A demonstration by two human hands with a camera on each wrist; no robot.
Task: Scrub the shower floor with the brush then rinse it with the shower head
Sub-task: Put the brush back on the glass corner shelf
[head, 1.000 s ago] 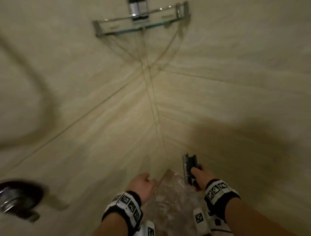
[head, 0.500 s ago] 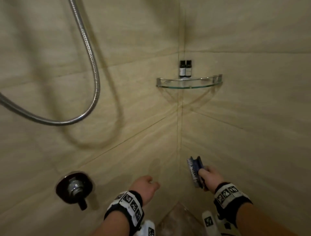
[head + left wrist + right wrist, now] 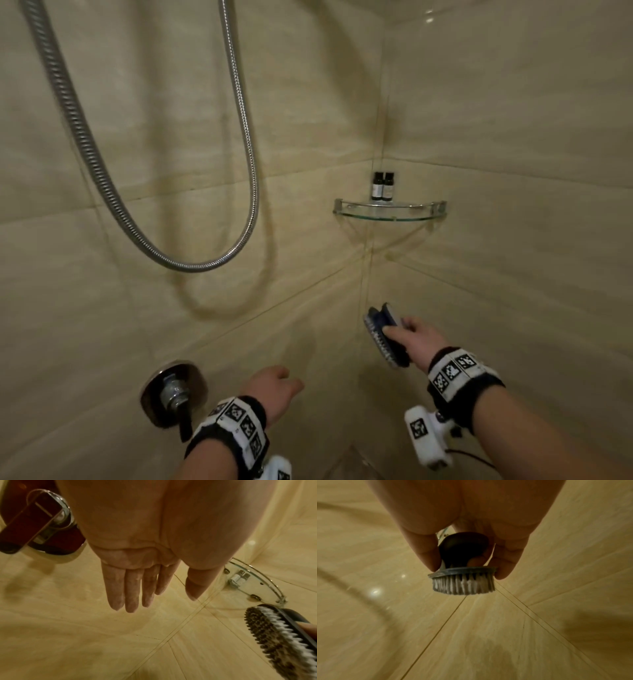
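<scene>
The right hand (image 3: 419, 337) is clamped round the knob of the brush (image 3: 385, 334), thumb on one side and fingers on the other, bristles turned toward the left wall and touching nothing. The left hand (image 3: 274, 387) holds nothing; the wrist view shows its fingers straight and together, hanging just off the wall tile, with the valve (image 3: 174, 394) at its nine o'clock. The view has swung upward over the last second: a second ago the mottled floor filled the space between the wrists at six o'clock, and now only a sliver of floor (image 3: 356, 467) shows at the bottom edge, while the hose (image 3: 219, 263), absent then, loops across ten to twelve o'clock. The brush has risen with the hand from just above the floor to mid-wall height. I judge that scrubbing has ended and the person is looking up for the shower head, which no view shows; rinsing is not begun, and the free left hand near the valve seems placed to turn the water on. Around them, glossy beige tile walls meet in a corner at one o'clock, where a glass shelf (image 3: 390, 214) carries two small dark bottles (image 3: 383, 186).
</scene>
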